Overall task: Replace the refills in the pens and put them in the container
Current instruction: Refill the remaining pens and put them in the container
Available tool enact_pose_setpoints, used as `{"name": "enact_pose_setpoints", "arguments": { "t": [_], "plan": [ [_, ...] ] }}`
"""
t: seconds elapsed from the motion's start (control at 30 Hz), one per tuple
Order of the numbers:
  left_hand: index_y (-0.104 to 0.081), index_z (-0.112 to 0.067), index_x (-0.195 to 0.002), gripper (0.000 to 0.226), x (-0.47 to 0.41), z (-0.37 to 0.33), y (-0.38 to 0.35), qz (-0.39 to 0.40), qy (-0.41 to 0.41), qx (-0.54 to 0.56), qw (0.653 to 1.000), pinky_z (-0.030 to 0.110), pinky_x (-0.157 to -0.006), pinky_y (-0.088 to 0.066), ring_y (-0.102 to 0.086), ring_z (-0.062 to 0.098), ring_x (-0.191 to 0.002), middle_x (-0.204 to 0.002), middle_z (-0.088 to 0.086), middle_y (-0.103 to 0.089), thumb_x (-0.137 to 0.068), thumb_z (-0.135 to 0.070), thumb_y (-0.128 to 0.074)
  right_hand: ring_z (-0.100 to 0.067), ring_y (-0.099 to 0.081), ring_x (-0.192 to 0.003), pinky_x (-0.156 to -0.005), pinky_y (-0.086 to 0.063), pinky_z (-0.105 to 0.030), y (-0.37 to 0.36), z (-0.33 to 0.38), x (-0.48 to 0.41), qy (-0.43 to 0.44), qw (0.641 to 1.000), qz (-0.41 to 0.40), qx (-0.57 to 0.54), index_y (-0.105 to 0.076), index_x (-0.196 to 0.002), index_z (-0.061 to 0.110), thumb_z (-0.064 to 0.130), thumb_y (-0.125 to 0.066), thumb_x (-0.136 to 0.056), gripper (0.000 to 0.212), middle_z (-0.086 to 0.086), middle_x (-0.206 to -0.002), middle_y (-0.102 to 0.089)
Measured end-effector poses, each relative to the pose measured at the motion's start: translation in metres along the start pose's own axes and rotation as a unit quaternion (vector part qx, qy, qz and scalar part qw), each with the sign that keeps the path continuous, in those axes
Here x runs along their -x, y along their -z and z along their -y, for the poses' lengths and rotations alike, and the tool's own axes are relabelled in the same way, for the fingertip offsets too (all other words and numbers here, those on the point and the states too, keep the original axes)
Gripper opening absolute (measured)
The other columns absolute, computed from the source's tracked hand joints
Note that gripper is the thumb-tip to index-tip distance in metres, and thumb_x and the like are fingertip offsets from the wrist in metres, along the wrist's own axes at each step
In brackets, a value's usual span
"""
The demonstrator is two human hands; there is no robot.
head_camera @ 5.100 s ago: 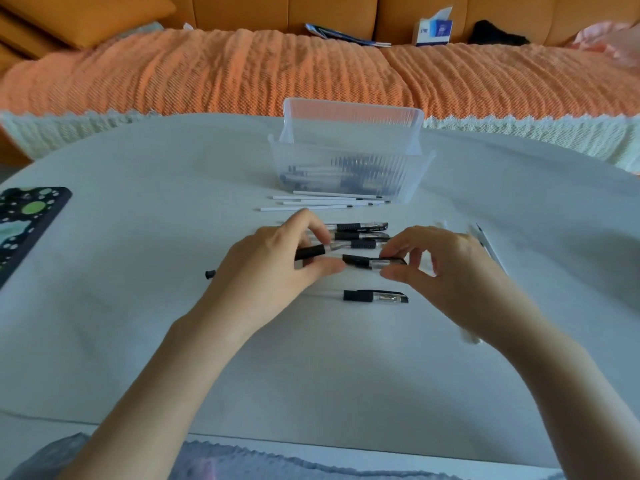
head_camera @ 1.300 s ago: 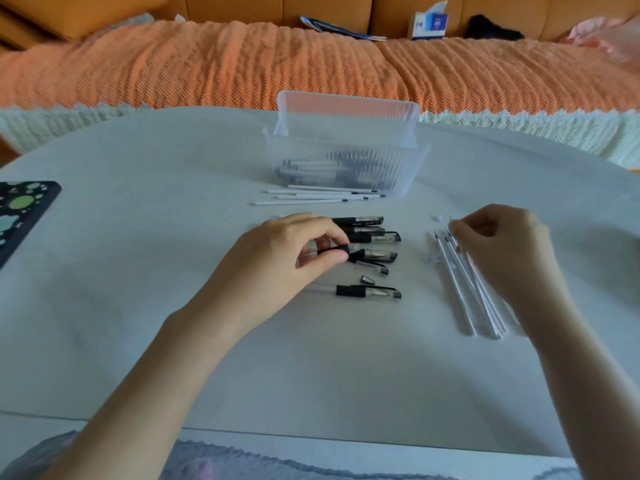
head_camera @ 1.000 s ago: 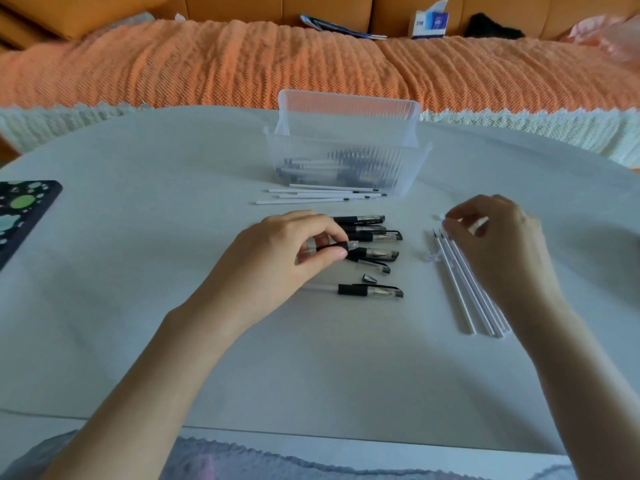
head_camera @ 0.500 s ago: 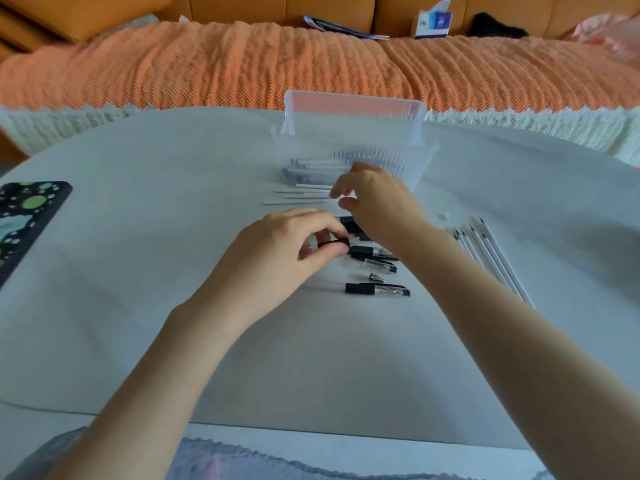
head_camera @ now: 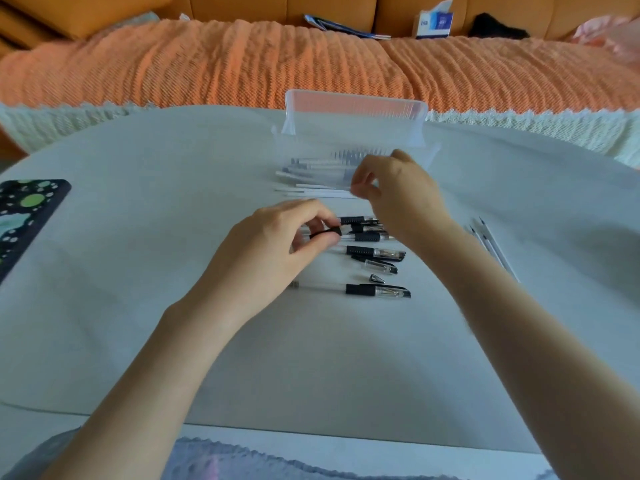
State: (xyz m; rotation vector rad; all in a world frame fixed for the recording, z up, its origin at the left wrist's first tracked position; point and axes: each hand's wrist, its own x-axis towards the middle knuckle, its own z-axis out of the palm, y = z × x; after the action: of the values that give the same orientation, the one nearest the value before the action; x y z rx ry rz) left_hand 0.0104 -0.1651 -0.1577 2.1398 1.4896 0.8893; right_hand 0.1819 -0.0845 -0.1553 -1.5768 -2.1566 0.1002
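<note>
My left hand (head_camera: pixel 277 247) pinches a pen barrel with a black grip (head_camera: pixel 325 233) above the table. Beside it lie several black-grip pens (head_camera: pixel 375 252), the nearest one (head_camera: pixel 377 291) whole, with a loose cap (head_camera: pixel 379 266) and a small metal tip (head_camera: pixel 376 279) between them. My right hand (head_camera: pixel 398 192) is in front of the clear plastic container (head_camera: pixel 353 109), which holds several pens. Its thumb and forefinger pinch the right end of a white refill (head_camera: pixel 322 194) in the short row of refills lying there.
More refills with dark tips (head_camera: pixel 491 244) lie to the right, partly hidden by my right forearm. A black patterned case (head_camera: pixel 24 216) sits at the table's left edge. Behind the table is an orange-covered sofa with a tissue box (head_camera: pixel 434 22).
My right hand left the refills on the right, crossed to the white refills in front of the container, and closed on one. My left hand kept the barrel in place.
</note>
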Motion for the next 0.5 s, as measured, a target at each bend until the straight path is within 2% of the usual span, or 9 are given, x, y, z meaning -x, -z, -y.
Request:
{"name": "enact_pose_setpoints", "arguments": {
  "t": [0.1, 0.2, 0.27, 0.33, 0.5],
  "plan": [
    [-0.060, -0.032, -0.094, 0.011, -0.001, 0.002, 0.002, -0.009, 0.022, 0.011, 1.000, 0.032, -0.070, -0.049, -0.058, 0.006, -0.068, -0.086, -0.016, -0.063, -0.085, -0.038, -0.058, -0.011, -0.043, -0.087, -0.073, -0.038, -0.032, 0.024, -0.002, 0.023, -0.018, 0.996, -0.035, -0.079, -0.063, -0.089, 0.019, 0.016, -0.058, -0.087, 0.006, 0.010, -0.076, -0.061],
    [-0.059, -0.030, -0.094, 0.009, -0.001, 0.003, 0.003, -0.014, 0.037, 0.033, 0.999, 0.033, -0.072, -0.049, -0.060, 0.007, -0.069, -0.086, -0.016, -0.064, -0.087, -0.035, -0.057, -0.008, -0.043, -0.079, -0.070, -0.036, -0.013, 0.036, -0.007, 0.055, -0.044, 0.989, -0.028, -0.135, -0.061, -0.082, 0.024, 0.015, -0.061, -0.085, 0.009, 0.017, -0.075, -0.053],
    [-0.060, -0.030, -0.094, 0.007, -0.002, 0.004, 0.002, -0.015, 0.043, 0.052, 0.998, 0.035, -0.074, -0.049, -0.061, 0.008, -0.071, -0.086, -0.016, -0.065, -0.088, -0.032, -0.058, -0.005, -0.046, -0.078, -0.068, -0.033, -0.006, 0.038, -0.012, 0.071, -0.068, 0.986, -0.027, -0.150, -0.062, -0.080, 0.026, 0.016, -0.062, -0.084, 0.011, 0.017, -0.077, -0.048],
    [-0.060, -0.028, -0.094, 0.005, -0.002, 0.005, 0.002, -0.016, 0.048, 0.065, 0.997, 0.036, -0.076, -0.050, -0.061, 0.007, -0.069, -0.085, -0.015, -0.065, -0.089, -0.027, -0.059, -0.004, -0.047, -0.078, -0.067, -0.032, -0.004, 0.039, -0.017, 0.079, -0.083, 0.986, -0.025, -0.144, -0.061, -0.077, 0.028, 0.015, -0.063, -0.083, 0.014, 0.016, -0.077, -0.048],
    [-0.060, -0.028, -0.093, 0.007, -0.002, 0.004, 0.004, -0.023, 0.057, 0.093, 0.994, 0.027, -0.075, -0.048, -0.062, 0.004, -0.067, -0.083, -0.015, -0.066, -0.090, -0.022, -0.059, -0.010, -0.049, -0.077, -0.068, -0.032, -0.005, 0.038, -0.024, 0.085, -0.098, 0.987, -0.009, -0.130, -0.060, -0.075, 0.031, 0.016, -0.064, -0.083, 0.017, 0.014, -0.073, -0.049]
  ]
}}
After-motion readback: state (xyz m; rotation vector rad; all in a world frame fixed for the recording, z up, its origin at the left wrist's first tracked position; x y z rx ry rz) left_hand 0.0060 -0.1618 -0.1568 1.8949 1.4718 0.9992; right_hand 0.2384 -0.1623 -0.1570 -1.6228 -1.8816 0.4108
